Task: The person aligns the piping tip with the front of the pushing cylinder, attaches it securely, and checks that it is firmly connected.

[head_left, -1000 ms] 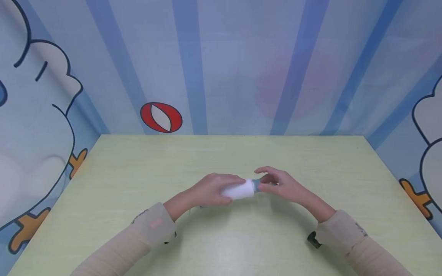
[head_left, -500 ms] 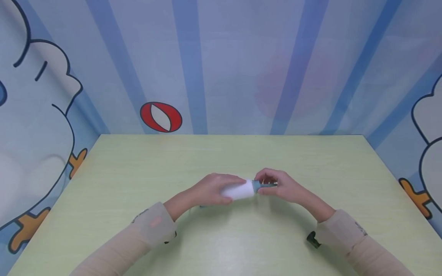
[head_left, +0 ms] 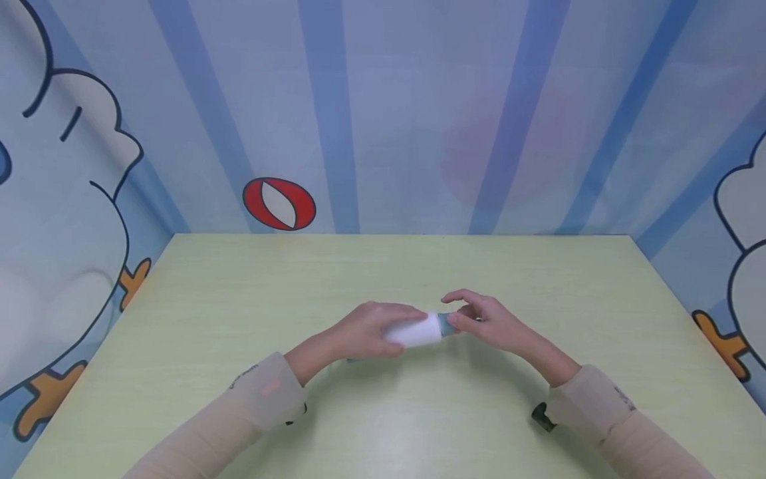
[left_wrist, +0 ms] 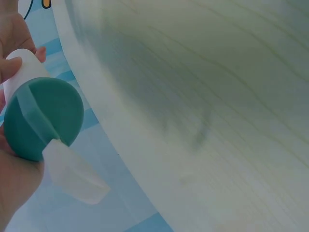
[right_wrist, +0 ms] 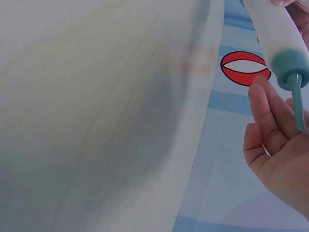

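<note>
A white bottle-shaped cylinder (head_left: 421,330) with teal ends is held lengthwise above the table. My left hand (head_left: 368,330) grips its body, thumb on the near side and fingers over the top. In the left wrist view, the round teal end (left_wrist: 67,108) carries a strap-like bar and a white flap (left_wrist: 75,174). At the other end are a teal collar (head_left: 446,324) and a thin teal nozzle (right_wrist: 297,104), seen in the right wrist view. Beside that collar is my right hand (head_left: 493,322), thumb against it in the head view, index finger lifted away. The nozzle passes before its palm.
The pale green tabletop (head_left: 269,279) lies beneath both hands. Behind it and at its sides stand blue striped panels with cartoon drawings, including a red and white oval (head_left: 279,203). A dark small piece (head_left: 543,417) hangs at the right cuff.
The right fingers closed around the collar end half a second ago; now the index finger is raised again and the thumb lies over the collar. The left hand and cylinder hold nearly still.
</note>
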{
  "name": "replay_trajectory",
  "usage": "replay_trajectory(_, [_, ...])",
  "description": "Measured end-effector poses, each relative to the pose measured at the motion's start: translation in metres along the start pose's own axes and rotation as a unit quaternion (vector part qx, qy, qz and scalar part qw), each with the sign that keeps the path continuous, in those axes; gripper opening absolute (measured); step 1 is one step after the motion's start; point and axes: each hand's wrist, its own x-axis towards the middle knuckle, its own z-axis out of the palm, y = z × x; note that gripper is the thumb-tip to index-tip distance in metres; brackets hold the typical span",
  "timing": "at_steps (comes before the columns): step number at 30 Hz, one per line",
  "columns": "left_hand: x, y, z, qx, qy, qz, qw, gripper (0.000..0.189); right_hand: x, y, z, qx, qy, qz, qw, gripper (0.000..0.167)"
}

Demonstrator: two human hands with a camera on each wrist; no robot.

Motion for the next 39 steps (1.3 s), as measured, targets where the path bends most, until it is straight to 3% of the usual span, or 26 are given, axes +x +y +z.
replay_trajectory(4, [-0.0005,-0.0015,0.0009,-0.002,0.001,-0.001,1.0000,0.049,-0.0020,0.0001,0.0003,-0.023,0.016,-0.017,0.9994,0.037])
replay_trajectory(9, [0.0000,-0.0017,0.0017,-0.010,0.000,-0.001,0.9999,0.050,-0.0028,0.0011,0.0022,-0.017,0.014,-0.043,0.9988,0.026])
replay_trajectory(21, [0.0011,-0.0010,0.0054,-0.009,-0.006,0.002,0.9999,0.050,-0.0022,0.0049,0.0017,-0.001,-0.011,-0.030,0.9995,0.017])
replay_trajectory(29, [0.0026,-0.0015,0.0065,-0.002,-0.012,0.002,0.9999,0.050,-0.0023,0.0054,0.0010,-0.012,-0.012,-0.006,0.9998,0.028])
replay_trajectory(34, [0.0017,-0.0035,0.0079,-0.011,-0.013,-0.006,0.9998,0.050,-0.0049,0.0047,0.0006,-0.029,0.005,-0.017,0.9994,0.033])
replay_trajectory(39, [0.0021,-0.0039,0.0082,-0.017,-0.016,-0.011,0.9997,0.051,-0.0053,0.0086,0.0033,-0.020,0.003,-0.026,0.9995,0.027])
